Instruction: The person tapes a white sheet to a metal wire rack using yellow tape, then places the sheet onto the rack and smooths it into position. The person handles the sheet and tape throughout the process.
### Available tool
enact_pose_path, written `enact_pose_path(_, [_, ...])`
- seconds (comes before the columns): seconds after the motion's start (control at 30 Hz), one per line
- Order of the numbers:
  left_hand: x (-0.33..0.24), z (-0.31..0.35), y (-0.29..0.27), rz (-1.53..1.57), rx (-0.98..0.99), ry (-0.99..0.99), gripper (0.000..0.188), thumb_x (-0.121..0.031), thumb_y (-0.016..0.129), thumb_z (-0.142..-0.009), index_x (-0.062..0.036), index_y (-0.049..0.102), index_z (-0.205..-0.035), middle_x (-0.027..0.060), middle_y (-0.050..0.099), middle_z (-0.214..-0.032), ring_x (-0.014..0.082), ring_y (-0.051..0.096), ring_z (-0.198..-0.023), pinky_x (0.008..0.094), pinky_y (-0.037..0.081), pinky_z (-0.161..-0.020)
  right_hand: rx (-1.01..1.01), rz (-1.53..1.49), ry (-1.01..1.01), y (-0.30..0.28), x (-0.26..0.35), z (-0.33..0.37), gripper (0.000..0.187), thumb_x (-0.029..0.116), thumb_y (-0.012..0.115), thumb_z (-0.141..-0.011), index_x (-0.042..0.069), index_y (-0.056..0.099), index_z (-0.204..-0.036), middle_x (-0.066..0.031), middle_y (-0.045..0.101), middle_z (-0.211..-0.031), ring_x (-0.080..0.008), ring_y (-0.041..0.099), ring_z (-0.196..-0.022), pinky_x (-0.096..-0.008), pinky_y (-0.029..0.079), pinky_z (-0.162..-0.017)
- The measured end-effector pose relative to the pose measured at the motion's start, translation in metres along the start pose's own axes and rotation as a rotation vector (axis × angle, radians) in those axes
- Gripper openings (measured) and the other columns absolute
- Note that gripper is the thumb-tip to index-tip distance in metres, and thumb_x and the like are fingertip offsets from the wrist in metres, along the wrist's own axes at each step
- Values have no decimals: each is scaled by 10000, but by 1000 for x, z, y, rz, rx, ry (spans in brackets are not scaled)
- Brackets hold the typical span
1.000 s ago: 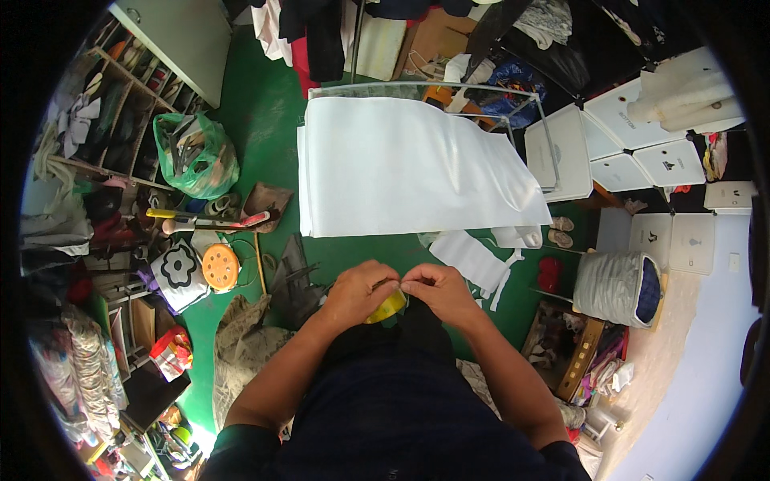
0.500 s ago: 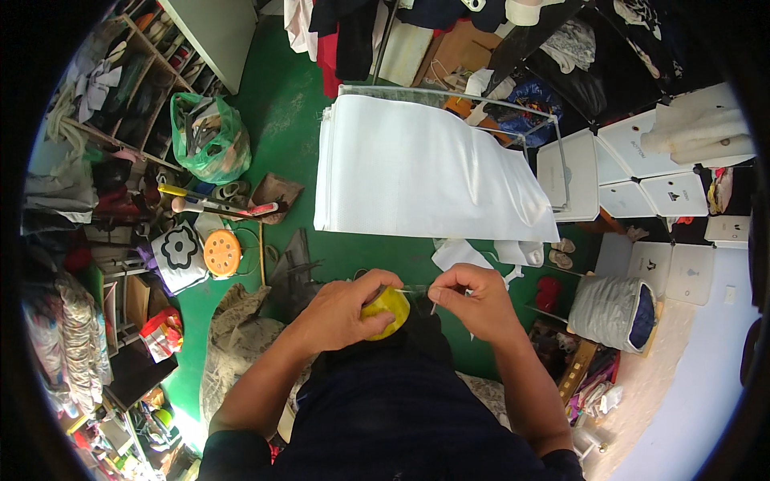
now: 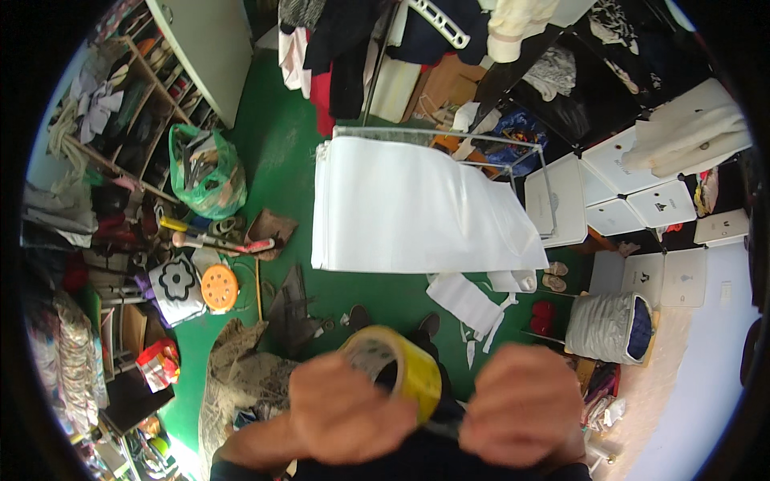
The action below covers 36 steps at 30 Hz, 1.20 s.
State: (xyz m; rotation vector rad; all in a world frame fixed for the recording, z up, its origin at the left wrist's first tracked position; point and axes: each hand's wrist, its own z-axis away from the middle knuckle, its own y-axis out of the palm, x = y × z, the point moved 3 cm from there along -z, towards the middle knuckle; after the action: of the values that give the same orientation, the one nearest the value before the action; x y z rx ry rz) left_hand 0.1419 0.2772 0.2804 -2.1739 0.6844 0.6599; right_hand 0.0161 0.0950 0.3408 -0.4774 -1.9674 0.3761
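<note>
Close to my body, my left hand (image 3: 341, 413) is wrapped round a roll of yellow packing tape (image 3: 421, 375). The roll is tilted so that its open core shows. To its right, my right hand (image 3: 521, 405) is closed like a fist, its fingers smeared by motion. A short, blurred strip of tape (image 3: 447, 418) seems to run from the roll to that hand. Beyond both hands, a large white sheet (image 3: 425, 204) lies folded over a grey metal frame (image 3: 497, 143).
White scraps (image 3: 464, 303) lie on the green floor (image 3: 377, 297) past my right hand. Crumpled camouflage cloth (image 3: 241, 369) is at the lower left. An orange stool (image 3: 219, 289) and green bag (image 3: 207, 172) stand left; a grey storage bag (image 3: 605, 329) sits right.
Both hands and the tape roll have come nearer to me and look larger. The hands have moved further apart. My view has tilted, so the white sheet sits lower in the picture.
</note>
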Motion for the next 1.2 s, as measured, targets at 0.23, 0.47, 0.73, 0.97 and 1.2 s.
enact_pose_path(0.23, [-53, -37, -26, -15, -360, 568, 164, -269, 609, -933, -184, 744, -896, 1, 542, -582, 112, 484, -460, 295, 277, -500, -133, -62, -316, -28, 61, -15, 40, 32, 707, -770, 60, 696, -744, -45, 705, -848, -184, 624, -669, -301, 429, -490])
enact_pose_path(0.47, [-54, -49, -24, 11, -356, 600, 216, -325, 571, -931, -187, 729, -881, 6, 542, -580, 110, 463, -451, 299, 246, -501, -119, -32, -350, -41, 71, -16, 80, 14, 674, -810, 65, 684, -749, -48, 714, -841, -169, 629, -693, -295, 458, -529])
enact_pose_path(0.73, [-56, -53, -16, 92, -412, 548, 112, -235, 597, -836, -164, 683, -828, 14, 525, -553, 106, 399, -422, 305, 213, -478, -152, -21, -354, -42, 71, -15, 87, 9, 678, -822, 60, 689, -753, -43, 728, -838, -155, 633, -689, -282, 456, -526])
enact_pose_path(0.97, [-60, -58, -9, 191, -477, 465, 40, -157, 619, -752, -144, 643, -782, 20, 510, -530, 104, 344, -396, 309, 184, -459, -156, -35, -364, -43, 69, -18, 99, 13, 682, -824, 60, 691, -738, -42, 728, -820, -152, 639, -681, -286, 470, -549])
enact_pose_path(1.2, [-48, -38, -7, 101, -794, 98, 95, -179, 717, -780, -127, 677, -848, 9, 534, -671, 117, 415, -459, 326, 291, -478, -189, -32, -363, -40, 71, -14, 96, 53, 695, -828, 74, 693, -735, -39, 730, -837, -159, 646, -685, -286, 481, -569])
